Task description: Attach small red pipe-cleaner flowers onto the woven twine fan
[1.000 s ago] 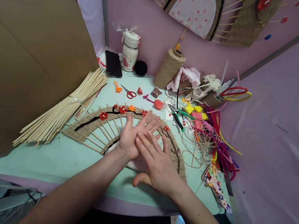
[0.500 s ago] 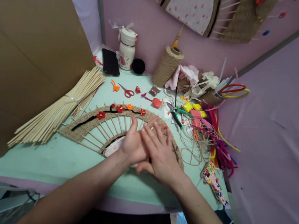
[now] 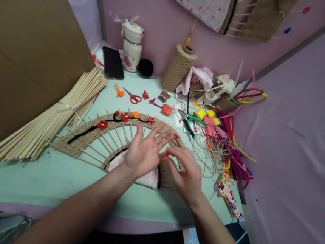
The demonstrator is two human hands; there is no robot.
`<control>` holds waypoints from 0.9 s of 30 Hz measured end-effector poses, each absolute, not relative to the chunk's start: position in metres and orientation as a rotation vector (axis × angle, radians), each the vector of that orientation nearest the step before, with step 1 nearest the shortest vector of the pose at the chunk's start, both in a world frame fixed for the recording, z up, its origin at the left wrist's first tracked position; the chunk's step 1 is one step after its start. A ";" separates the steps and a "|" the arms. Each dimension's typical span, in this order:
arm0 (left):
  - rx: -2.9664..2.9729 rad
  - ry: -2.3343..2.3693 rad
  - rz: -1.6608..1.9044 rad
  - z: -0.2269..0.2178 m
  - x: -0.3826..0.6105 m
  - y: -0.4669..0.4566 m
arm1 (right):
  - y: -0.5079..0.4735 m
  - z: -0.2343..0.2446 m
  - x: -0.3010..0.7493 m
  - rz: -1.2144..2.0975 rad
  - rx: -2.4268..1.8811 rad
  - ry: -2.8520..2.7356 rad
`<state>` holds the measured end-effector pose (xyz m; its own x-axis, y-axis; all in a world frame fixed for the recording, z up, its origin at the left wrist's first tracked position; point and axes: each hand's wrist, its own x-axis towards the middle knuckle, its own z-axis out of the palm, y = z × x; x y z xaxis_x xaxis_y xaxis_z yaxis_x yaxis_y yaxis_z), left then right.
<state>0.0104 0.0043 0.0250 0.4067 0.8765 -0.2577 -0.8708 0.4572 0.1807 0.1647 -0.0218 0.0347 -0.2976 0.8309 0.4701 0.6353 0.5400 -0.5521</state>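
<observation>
Right fingers (image 3: 181,154): drawn back off left palm (image 3: 142,156), pinching red piece (image 3: 164,153)
Left fingers (image 3: 157,130): spread
Tabletop (image 3: 68,184): pale green, below fingers
Wall (image 3: 159,23): pink, beyond them

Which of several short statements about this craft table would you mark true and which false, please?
1. The left hand is open with its palm up. True.
2. The right hand pinches a small red piece. True.
3. The scissors lie on the fan-shaped piece. False: they lie on the table, beyond its arched edge.
4. A band wraps the bundle of sticks. True.
5. The phone is to the right of the white bottle in the picture. False: it is to the left.
</observation>
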 end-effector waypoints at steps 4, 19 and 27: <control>0.021 0.385 1.161 0.025 0.005 0.008 | 0.011 0.022 0.198 0.371 -1.549 -1.680; -0.007 0.437 1.171 0.025 0.006 0.010 | 0.045 -0.005 0.211 0.364 -1.696 -1.908; 0.015 0.434 1.168 0.025 0.005 0.010 | 0.046 -0.011 0.211 0.279 -1.666 -1.999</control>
